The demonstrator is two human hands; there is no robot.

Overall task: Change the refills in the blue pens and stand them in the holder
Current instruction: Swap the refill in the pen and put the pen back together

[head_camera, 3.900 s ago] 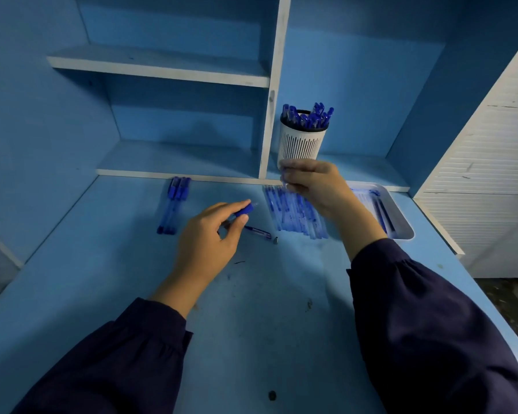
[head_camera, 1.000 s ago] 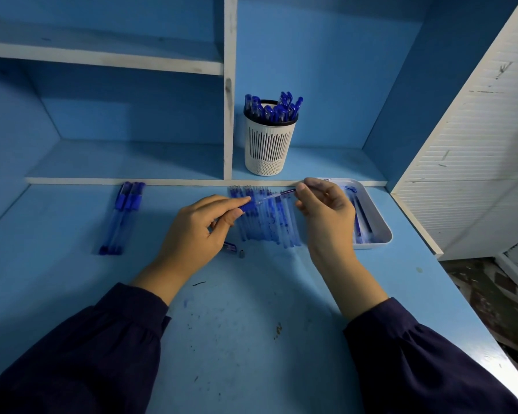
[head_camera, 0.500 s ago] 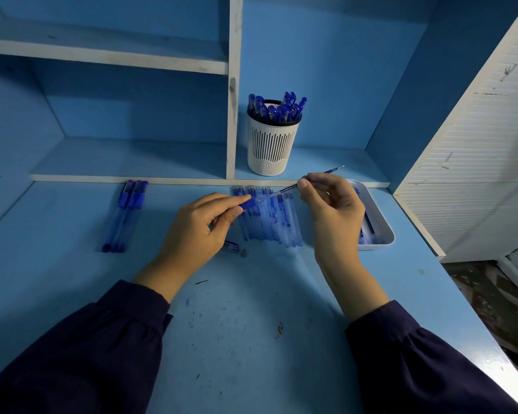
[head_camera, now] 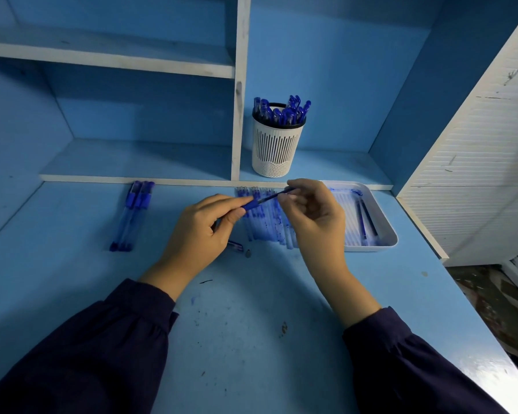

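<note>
My left hand [head_camera: 204, 234] grips a blue pen barrel [head_camera: 249, 205] between thumb and forefinger, its open end pointing right. My right hand [head_camera: 314, 219] pinches a thin refill [head_camera: 274, 197] whose left end sits in the barrel's mouth. Behind both hands a row of several refills [head_camera: 266, 222] lies on the blue desk [head_camera: 237, 324]. A few blue pens [head_camera: 132, 213] lie together at the left. The white slotted holder [head_camera: 277, 147] stands on the low shelf, with several blue pens upright in it.
A white tray [head_camera: 386, 234] with several refills sits right of my right hand. A pen cap and a small tip piece [head_camera: 240, 248] lie on the desk under my left hand. A white shelf divider [head_camera: 240, 85] rises left of the holder. The desk edge drops off at right.
My right hand took a refill from the row, brought it to the barrel in my left hand, and has pushed it further in over the last half second.
</note>
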